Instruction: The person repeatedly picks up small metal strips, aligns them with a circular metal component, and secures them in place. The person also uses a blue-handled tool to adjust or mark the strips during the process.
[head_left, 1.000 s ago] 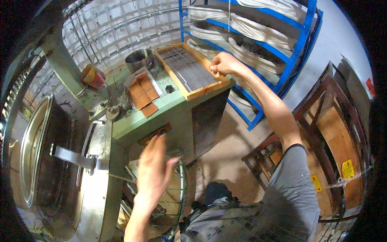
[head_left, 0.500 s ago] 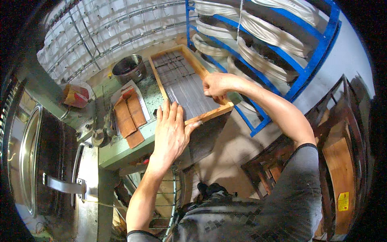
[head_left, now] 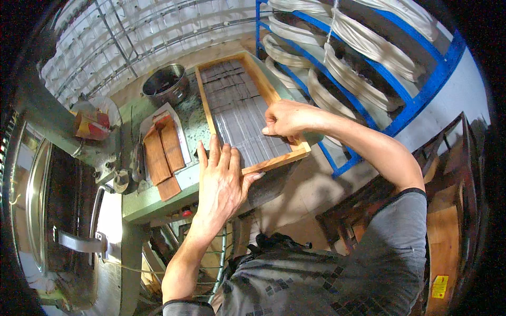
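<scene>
A shallow wooden tray with a light rim lies on the green bench, angled away from me. Inside it is a dark grey layer scored with long parallel lines and several ragged cross breaks. My left hand rests flat over the tray's near left corner, fingers spread, its thumb along the near rim. Over the near right part of the layer, my right hand is curled with thumb and fingers pressed together. Whatever it may hold is hidden.
Left of the tray, brown wooden slats lie on a pale sheet, with a dark metal pot behind. A red-and-yellow container stands farther left. A blue rack with white hanks rises at the right.
My right hand has shifted slightly away from the tray's near rim, still curled. My left hand stays on the near left corner. The whole view has shifted a little.
</scene>
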